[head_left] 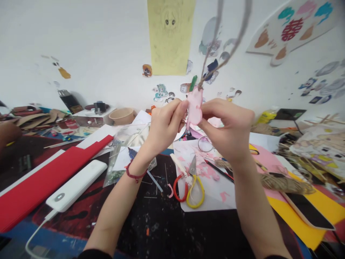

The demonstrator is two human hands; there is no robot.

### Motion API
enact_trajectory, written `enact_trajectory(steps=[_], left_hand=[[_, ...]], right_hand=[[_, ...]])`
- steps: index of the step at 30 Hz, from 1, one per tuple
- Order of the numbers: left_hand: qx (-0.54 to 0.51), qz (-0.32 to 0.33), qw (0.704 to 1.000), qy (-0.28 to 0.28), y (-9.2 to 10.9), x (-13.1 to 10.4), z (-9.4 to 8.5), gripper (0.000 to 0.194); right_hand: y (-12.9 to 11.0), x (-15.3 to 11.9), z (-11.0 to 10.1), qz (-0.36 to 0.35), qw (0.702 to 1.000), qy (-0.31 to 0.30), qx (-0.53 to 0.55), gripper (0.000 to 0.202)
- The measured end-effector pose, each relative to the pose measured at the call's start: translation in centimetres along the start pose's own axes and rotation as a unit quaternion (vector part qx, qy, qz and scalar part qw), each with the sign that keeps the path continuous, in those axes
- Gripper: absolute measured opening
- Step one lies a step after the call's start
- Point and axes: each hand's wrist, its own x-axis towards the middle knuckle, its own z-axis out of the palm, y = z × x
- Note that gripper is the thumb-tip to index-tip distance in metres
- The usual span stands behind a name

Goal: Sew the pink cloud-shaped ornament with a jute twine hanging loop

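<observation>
Raised over the table is a pink flower-shaped craft piece with a green leaf-like tip at its top. A loop of brown twine is attached at that top and runs upward out of view. My left hand pinches the piece's left edge between thumb and fingers. On the other side, my right hand is closed at its right edge, fingertips partly hidden. Beneath the hands, scissors with red and yellow handles lie partly on white paper bearing pink scraps and stains.
To the left lie a long red strip and a white power bank with a cable. A twine bundle and a dark phone-like slab lie right. A round tan box stands behind. Another person's hand shows far left.
</observation>
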Motion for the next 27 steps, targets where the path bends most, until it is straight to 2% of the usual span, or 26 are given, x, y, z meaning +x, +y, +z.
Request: enact_trajectory(steps=[6,10,13,18,27], left_hand=[[-0.009,-0.04,0.999,-0.025,0.4,0.1,-0.1,0.047],[-0.042,-0.091,0.993,-0.057,0.5,0.2,-0.4,0.041],[-0.059,-0.106,0.989,-0.082,0.7,0.3,-0.6,0.036],[-0.131,-0.134,0.977,-0.106,1.2,0.4,-0.5,0.032],[-0.108,-0.111,0.983,-0.098,0.9,0.4,0.0,0.022]], right_hand=[[-0.1,0.0,-0.5,-0.03,0.997,-0.027,-0.063,0.014],[0.3,0.0,-0.5,0.011,1.0,-0.005,-0.023,0.016],[0.9,-0.1,-0.6,0.031,0.999,0.012,0.021,0.017],[1.8,0.0,-0.7,0.03,0.998,-0.013,0.044,0.014],[2.1,0.3,-1.4,-0.027,0.997,-0.075,-0.018,0.019]])
